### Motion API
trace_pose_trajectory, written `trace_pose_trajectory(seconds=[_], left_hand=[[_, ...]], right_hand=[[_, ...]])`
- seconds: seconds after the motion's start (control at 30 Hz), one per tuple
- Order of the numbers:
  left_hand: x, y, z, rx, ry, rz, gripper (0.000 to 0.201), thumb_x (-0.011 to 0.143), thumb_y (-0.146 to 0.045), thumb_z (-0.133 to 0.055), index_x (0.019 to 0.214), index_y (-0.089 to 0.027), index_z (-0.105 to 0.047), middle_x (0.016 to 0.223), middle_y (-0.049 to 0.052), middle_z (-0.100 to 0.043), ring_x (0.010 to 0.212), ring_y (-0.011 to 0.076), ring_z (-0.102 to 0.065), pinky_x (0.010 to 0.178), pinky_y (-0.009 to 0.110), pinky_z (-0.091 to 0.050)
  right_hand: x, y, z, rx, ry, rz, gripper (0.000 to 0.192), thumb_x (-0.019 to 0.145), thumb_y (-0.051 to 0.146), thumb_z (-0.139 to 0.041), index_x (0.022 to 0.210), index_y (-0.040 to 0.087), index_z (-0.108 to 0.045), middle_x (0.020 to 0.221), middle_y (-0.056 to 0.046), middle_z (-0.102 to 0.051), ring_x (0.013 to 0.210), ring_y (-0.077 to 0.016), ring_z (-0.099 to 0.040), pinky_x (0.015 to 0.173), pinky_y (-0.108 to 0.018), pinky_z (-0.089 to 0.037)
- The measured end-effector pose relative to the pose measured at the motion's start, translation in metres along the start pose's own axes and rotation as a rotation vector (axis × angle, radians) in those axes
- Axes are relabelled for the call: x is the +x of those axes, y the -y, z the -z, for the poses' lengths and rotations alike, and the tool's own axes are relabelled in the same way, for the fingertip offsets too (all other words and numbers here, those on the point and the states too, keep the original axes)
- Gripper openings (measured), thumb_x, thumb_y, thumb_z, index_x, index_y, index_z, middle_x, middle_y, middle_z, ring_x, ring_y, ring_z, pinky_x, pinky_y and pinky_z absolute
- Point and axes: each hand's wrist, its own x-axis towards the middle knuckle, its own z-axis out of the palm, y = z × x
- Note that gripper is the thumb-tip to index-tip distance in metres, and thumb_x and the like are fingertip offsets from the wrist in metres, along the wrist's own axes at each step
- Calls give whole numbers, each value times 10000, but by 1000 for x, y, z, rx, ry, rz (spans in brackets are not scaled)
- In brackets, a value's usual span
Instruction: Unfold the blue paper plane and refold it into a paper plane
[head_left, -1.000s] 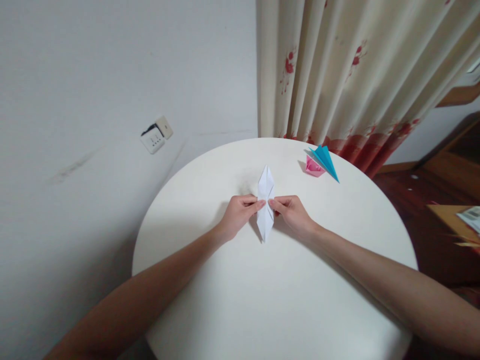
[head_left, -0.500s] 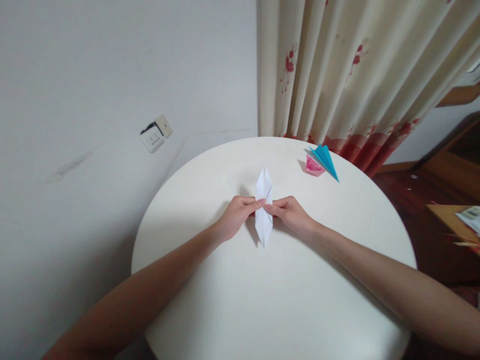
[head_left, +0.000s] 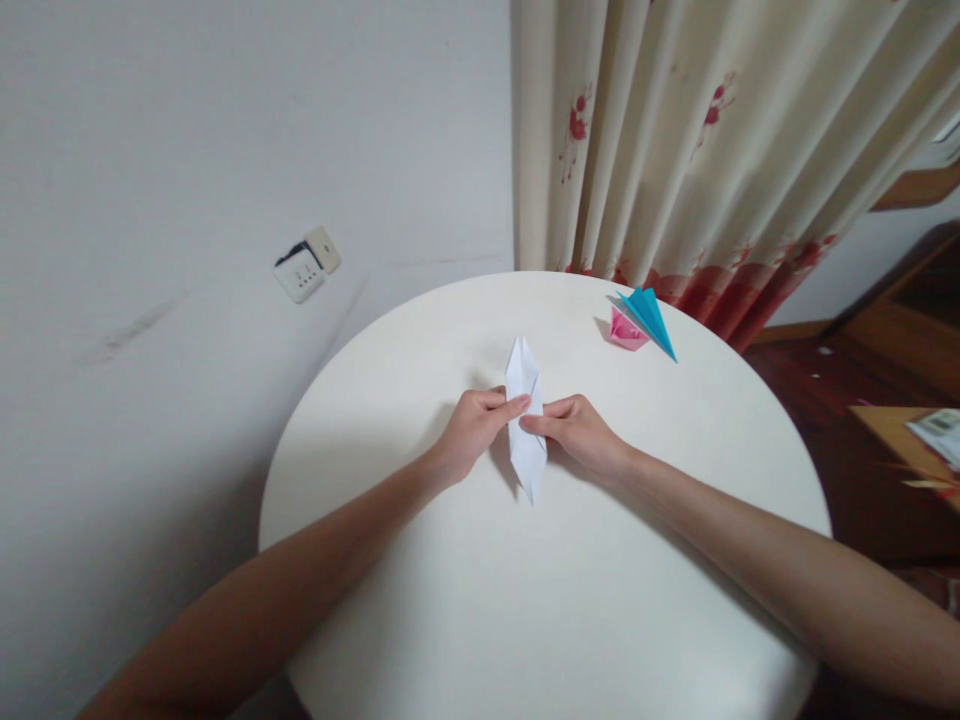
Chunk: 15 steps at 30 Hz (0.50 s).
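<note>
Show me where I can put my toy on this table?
The near half of the round table, between the two forearms, is bare. So is the left part beside the left hand. It's crowded mid-table, where both hands pinch the white folded paper, right hand, and by the pink and blue paper shapes.

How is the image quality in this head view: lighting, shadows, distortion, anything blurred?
Head view: soft, even light with no glare; faint shadows lie under the left hand, right hand and white folded paper. Wide-lens distortion bows the round table and curtain. The paper, pink origami and blue origami look reasonably sharp; the corners are softer.
</note>
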Motion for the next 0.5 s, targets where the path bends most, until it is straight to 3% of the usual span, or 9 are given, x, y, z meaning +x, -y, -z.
trace_pose_trajectory(seconds=[0.17,0.37,0.43,0.5], left_hand=[[6,-4,9,-30,-52,-56,322,805,-442,-721,669,-150,-710,746,42,-654,769,178,-581,799,322,-459],[16,-9,24,-73,-227,-122,447,802,-522,-703,562,-165,-582,664,12,-573,707,143,-543,724,285,-437],[14,-8,21,-111,-153,-64,453,799,-562,-693,611,-155,-624,699,27,-608,707,145,-557,716,291,-443],[8,-3,14,-107,-2,21,426,782,-554,-718,694,-138,-690,733,47,-657,715,159,-582,735,308,-456]], right_hand=[[0,-4,1,-17,41,-14,302,595,402,-856,613,121,-748,640,-53,-691,554,-127,-546,575,-278,-394],[1,-8,2,-21,45,-38,279,597,377,-845,679,119,-775,680,-70,-710,564,-145,-571,582,-291,-404],[1,-6,2,-2,-2,-18,288,589,386,-853,674,122,-777,669,-66,-705,566,-145,-565,590,-294,-406],[2,-5,2,15,-32,4,298,582,395,-860,676,125,-777,655,-55,-694,566,-137,-550,593,-292,-402]])
